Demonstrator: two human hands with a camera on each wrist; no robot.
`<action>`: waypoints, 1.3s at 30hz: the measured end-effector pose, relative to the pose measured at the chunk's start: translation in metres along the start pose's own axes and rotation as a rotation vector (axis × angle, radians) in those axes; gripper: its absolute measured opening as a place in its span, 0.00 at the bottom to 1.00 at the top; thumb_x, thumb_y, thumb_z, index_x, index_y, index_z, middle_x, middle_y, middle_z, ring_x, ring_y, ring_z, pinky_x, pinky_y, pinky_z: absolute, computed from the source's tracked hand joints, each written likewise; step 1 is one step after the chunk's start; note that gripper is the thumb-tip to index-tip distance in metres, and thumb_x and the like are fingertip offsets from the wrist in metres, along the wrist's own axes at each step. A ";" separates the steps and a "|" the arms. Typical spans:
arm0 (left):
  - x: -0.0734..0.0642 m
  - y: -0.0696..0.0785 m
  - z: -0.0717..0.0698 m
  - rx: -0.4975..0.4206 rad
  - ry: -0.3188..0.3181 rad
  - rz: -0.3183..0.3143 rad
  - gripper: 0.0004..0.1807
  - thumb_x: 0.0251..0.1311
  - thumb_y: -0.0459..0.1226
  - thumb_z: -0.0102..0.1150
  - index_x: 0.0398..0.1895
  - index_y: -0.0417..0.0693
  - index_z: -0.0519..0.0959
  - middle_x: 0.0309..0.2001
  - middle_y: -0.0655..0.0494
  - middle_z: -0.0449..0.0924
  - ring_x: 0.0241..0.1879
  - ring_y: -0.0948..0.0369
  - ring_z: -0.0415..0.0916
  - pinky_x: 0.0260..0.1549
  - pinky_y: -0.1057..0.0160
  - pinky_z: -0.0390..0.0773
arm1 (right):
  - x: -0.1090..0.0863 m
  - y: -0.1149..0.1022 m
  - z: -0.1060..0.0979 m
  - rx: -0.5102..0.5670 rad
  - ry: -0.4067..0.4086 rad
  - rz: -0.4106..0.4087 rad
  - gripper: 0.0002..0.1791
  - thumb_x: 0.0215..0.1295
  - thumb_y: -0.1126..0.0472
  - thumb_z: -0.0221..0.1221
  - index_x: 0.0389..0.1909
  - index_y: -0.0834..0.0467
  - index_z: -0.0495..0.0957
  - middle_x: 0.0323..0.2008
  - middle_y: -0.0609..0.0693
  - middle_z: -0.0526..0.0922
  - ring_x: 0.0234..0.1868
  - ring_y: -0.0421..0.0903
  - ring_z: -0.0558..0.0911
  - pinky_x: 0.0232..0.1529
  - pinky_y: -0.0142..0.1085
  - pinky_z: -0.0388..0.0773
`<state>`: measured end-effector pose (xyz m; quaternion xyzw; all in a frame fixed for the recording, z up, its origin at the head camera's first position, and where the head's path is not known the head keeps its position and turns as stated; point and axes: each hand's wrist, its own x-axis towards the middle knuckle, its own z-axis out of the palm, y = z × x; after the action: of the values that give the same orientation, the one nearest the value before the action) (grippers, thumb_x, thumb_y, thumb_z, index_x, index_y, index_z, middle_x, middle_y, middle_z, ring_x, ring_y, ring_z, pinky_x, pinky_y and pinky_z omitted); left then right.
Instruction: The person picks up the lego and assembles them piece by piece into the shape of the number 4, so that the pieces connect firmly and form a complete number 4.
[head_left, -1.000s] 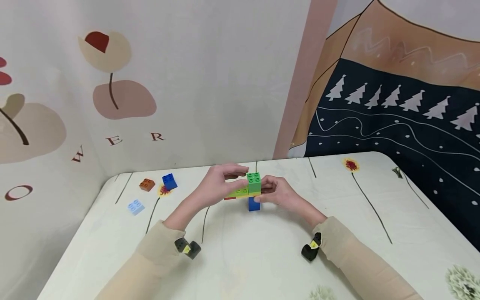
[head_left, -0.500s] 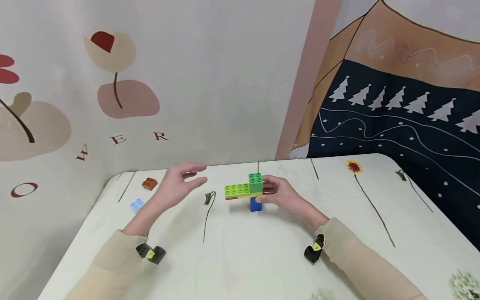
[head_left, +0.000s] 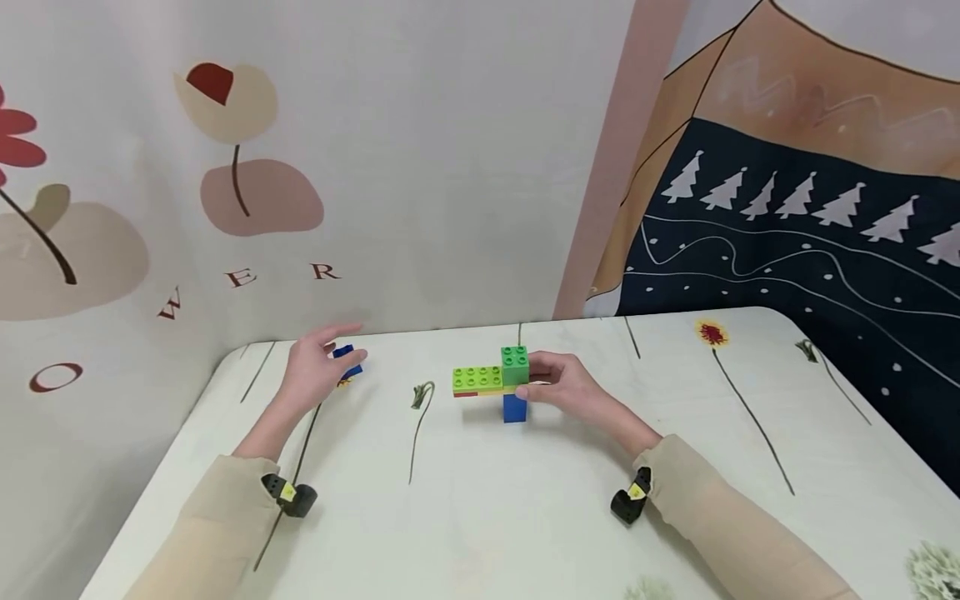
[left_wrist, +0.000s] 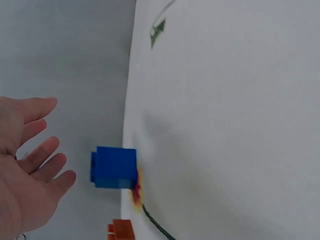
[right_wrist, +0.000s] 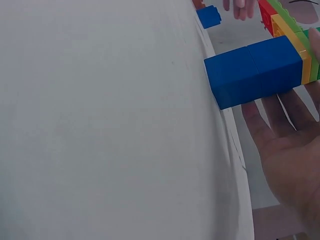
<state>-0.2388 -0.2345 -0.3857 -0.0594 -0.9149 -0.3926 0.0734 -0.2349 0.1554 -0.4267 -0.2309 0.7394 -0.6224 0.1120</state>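
A toy-brick structure stands on the table, with two stacked blue bricks as its column. Above them, yellow and red bricks lie under a long lime-green brick that juts out to the left, and a green brick tops the right end. My right hand holds the structure from its right side, thumb in front and fingers behind. Over at the left, my left hand is at a loose blue brick, fingers spread; the left wrist view shows a gap between them.
An orange brick lies near the loose blue one, hidden behind my left hand in the head view. The white tablecloth has printed flowers and stems. A fabric wall rises at the table's far edge.
My left hand has left the structure and moved left to the loose blue brick, covering the orange and light-blue bricks from the head view. My right hand has stayed on the structure.
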 end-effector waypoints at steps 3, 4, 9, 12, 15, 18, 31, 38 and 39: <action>0.002 -0.010 0.001 0.028 0.013 0.011 0.27 0.68 0.31 0.64 0.69 0.36 0.73 0.70 0.32 0.66 0.70 0.33 0.61 0.63 0.36 0.69 | 0.001 -0.001 0.000 0.010 0.004 0.001 0.26 0.65 0.68 0.68 0.63 0.71 0.75 0.53 0.62 0.85 0.53 0.53 0.84 0.49 0.33 0.83; 0.002 -0.013 0.002 0.041 0.015 0.016 0.27 0.67 0.31 0.64 0.69 0.35 0.73 0.69 0.31 0.66 0.70 0.33 0.60 0.64 0.35 0.68 | 0.001 -0.002 0.000 0.011 0.008 0.003 0.27 0.65 0.68 0.68 0.63 0.71 0.75 0.53 0.62 0.84 0.54 0.53 0.84 0.49 0.33 0.83; 0.003 -0.024 0.003 0.070 0.012 0.006 0.27 0.67 0.30 0.64 0.69 0.33 0.72 0.69 0.27 0.64 0.69 0.32 0.60 0.63 0.33 0.67 | 0.001 -0.007 0.001 0.006 0.035 0.019 0.28 0.65 0.68 0.68 0.64 0.69 0.75 0.52 0.61 0.85 0.52 0.53 0.84 0.48 0.33 0.83; 0.004 -0.030 0.004 0.044 -0.004 -0.030 0.28 0.68 0.29 0.63 0.70 0.33 0.70 0.70 0.27 0.63 0.70 0.33 0.60 0.64 0.36 0.68 | 0.001 -0.008 0.001 0.005 0.040 0.027 0.27 0.65 0.69 0.68 0.64 0.68 0.75 0.52 0.61 0.84 0.52 0.53 0.84 0.48 0.34 0.84; 0.005 -0.034 0.005 0.024 -0.016 -0.073 0.30 0.69 0.30 0.61 0.72 0.32 0.67 0.69 0.28 0.65 0.70 0.34 0.62 0.64 0.39 0.70 | 0.002 -0.007 0.001 0.007 0.041 0.034 0.27 0.65 0.69 0.68 0.64 0.68 0.76 0.52 0.61 0.85 0.52 0.55 0.84 0.47 0.34 0.84; 0.006 -0.037 0.006 0.014 -0.019 -0.110 0.31 0.70 0.30 0.61 0.73 0.31 0.65 0.68 0.29 0.68 0.68 0.35 0.65 0.62 0.40 0.73 | 0.002 -0.007 0.000 0.008 0.048 0.041 0.27 0.64 0.69 0.68 0.63 0.69 0.76 0.51 0.61 0.85 0.52 0.57 0.84 0.47 0.33 0.84; 0.006 -0.039 0.009 0.017 -0.015 -0.186 0.27 0.73 0.34 0.57 0.69 0.26 0.68 0.61 0.25 0.73 0.61 0.36 0.73 0.58 0.42 0.77 | 0.001 -0.007 0.000 0.016 0.044 0.018 0.24 0.65 0.71 0.67 0.61 0.72 0.76 0.50 0.61 0.86 0.49 0.47 0.85 0.45 0.31 0.83; 0.006 -0.033 0.010 0.001 -0.032 -0.185 0.27 0.71 0.36 0.61 0.67 0.29 0.72 0.61 0.28 0.74 0.61 0.38 0.74 0.56 0.44 0.79 | 0.002 -0.004 0.000 0.029 0.046 0.008 0.24 0.64 0.71 0.67 0.60 0.71 0.77 0.50 0.60 0.86 0.48 0.46 0.85 0.46 0.31 0.83; 0.006 -0.032 0.010 -0.004 -0.035 -0.181 0.27 0.71 0.36 0.62 0.67 0.30 0.72 0.61 0.29 0.75 0.61 0.38 0.75 0.55 0.45 0.79 | 0.002 -0.004 -0.001 0.029 0.045 0.005 0.24 0.64 0.71 0.67 0.60 0.72 0.76 0.50 0.61 0.86 0.48 0.45 0.85 0.46 0.32 0.83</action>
<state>-0.2509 -0.2487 -0.4139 0.0166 -0.9168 -0.3985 0.0216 -0.2362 0.1544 -0.4226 -0.2130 0.7333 -0.6379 0.1001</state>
